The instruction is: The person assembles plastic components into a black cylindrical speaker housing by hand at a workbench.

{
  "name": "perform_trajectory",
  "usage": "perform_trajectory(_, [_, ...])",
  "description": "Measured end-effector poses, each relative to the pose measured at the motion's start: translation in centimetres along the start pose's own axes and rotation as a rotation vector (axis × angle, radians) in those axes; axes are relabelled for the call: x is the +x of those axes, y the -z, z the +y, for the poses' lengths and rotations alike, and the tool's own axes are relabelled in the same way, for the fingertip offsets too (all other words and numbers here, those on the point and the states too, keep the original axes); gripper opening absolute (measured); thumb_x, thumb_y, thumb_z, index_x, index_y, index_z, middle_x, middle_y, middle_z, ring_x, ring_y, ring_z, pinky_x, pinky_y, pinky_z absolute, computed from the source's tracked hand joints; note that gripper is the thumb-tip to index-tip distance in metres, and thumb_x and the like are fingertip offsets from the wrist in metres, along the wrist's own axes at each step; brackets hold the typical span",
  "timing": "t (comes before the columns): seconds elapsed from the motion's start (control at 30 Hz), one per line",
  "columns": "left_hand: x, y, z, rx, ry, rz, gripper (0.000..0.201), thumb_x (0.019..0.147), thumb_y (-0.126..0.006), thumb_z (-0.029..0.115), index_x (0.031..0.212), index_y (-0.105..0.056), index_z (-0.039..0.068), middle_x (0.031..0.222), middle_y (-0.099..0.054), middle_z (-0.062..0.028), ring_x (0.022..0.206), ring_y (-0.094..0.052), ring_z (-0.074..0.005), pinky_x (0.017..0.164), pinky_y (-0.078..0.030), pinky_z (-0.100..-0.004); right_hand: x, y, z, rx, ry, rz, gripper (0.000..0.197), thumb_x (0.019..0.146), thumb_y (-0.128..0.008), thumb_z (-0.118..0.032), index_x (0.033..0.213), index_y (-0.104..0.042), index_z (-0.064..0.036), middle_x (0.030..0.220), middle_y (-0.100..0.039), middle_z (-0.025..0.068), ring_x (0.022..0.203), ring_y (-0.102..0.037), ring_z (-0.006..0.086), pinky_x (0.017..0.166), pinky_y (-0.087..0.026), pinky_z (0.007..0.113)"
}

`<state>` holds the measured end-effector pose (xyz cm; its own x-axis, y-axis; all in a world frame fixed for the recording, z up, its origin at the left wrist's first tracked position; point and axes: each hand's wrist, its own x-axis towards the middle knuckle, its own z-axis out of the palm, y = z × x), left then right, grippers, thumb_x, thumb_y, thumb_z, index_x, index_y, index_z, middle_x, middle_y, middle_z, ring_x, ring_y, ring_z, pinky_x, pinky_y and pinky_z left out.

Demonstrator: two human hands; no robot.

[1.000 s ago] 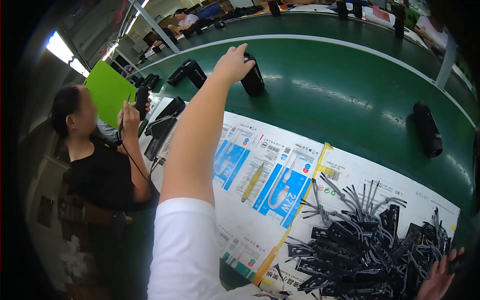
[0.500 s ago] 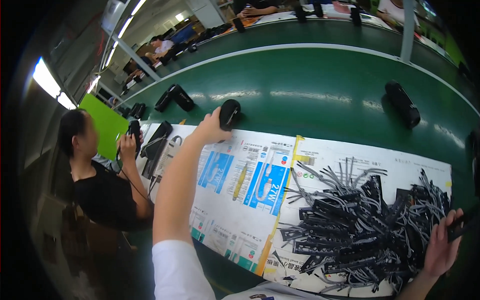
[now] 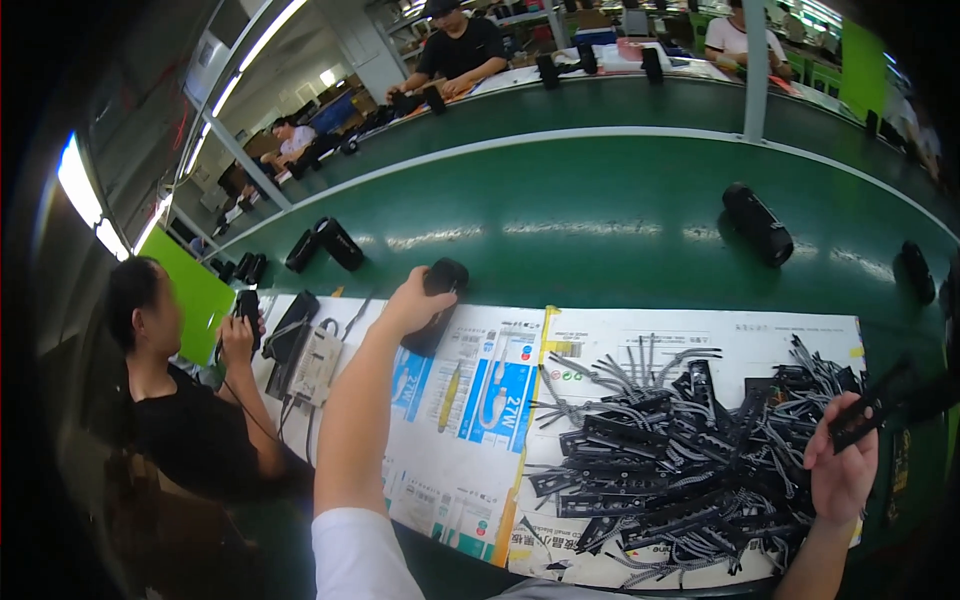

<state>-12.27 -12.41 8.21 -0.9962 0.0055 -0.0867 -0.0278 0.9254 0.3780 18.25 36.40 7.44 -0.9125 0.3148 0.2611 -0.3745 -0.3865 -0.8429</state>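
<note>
My left hand [image 3: 412, 300] is closed around a black cylindrical speaker [image 3: 430, 332], tilted over the far edge of the white printed cardboard. In my right hand [image 3: 845, 472], at the right side, is a flat black strip with holes [image 3: 856, 418], gripped between thumb and fingers. Its far end runs into the dark right rim and is hard to make out. Beside that hand lies a large heap of similar black strips with grey braided cords [image 3: 690, 450], spread over the right half of the cardboard.
Several black speakers stand or lie on the green conveyor belt [image 3: 600, 220], one [image 3: 757, 225] at the right. A yellow pen-like tool [image 3: 450, 398] appears on the left cardboard. A white box with cables [image 3: 316, 365] stands near a co-worker [image 3: 185, 400]. Other people sit across the belt.
My left hand has brought the speaker off the belt's edge, toward me over the cardboard. The right hand has raised the black strip more fully into view. The head view has tilted up.
</note>
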Motion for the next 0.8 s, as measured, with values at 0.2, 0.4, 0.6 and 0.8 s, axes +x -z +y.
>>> perform_trajectory(0.2, [-5.4,-2.4,2.1,-1.307,-0.001,-0.033,0.035,0.087,-0.062,0.019,0.116,-0.048,0.005,0.099,-0.059,-0.0088,0.089,-0.06,-0.0189,0.073,-0.053,-0.033,0.7,-1.2,0.0,-0.049,-0.071,-0.059,0.055,0.076,-0.07,-0.016,0.123,-0.047,0.001,0.109,-0.052,0.0148,0.077,-0.059,0.0199,0.058,-0.051,0.03])
perform_trajectory(0.4, [-11.8,-8.6,9.0,-1.971,-0.12,-0.202,0.037,0.083,-0.062,0.011,0.116,-0.046,0.007,0.099,-0.057,-0.0089,0.091,-0.06,-0.0226,0.084,-0.052,-0.0386,0.1,-2.0,-0.5,-0.211,-0.184,-0.146,0.064,0.076,-0.076,-0.029,0.123,-0.048,0.0047,0.093,-0.062,0.01,0.065,-0.059,0.014,0.052,-0.047,0.022])
perform_trajectory(0.6, [-15.1,-10.4,10.1,-2.038,-0.185,-0.147,0.042,0.086,-0.058,0.008,0.124,-0.041,0.011,0.107,-0.053,-0.0082,0.098,-0.058,-0.0211,0.085,-0.052,-0.0391,0.2,-8.9,-2.0,-0.557,-0.417,-0.403,0.06,0.068,-0.07,-0.008,0.123,-0.046,-0.0005,0.092,-0.054,0.0035,0.084,-0.054,0.0094,0.072,-0.044,0.021])
perform_trajectory(0.8, [-15.0,-11.2,9.2,-2.142,-0.221,-0.038,0.038,0.09,-0.053,0.013,0.125,-0.039,0.01,0.111,-0.052,-0.0085,0.102,-0.055,-0.0202,0.088,-0.048,-0.0359,2.5,-16.0,1.4,-1.01,-0.126,-0.794,0.042,0.072,-0.071,-0.008,0.111,-0.055,-0.0042,0.082,-0.054,0.0017,0.065,-0.051,0.0079,0.058,-0.043,0.022])
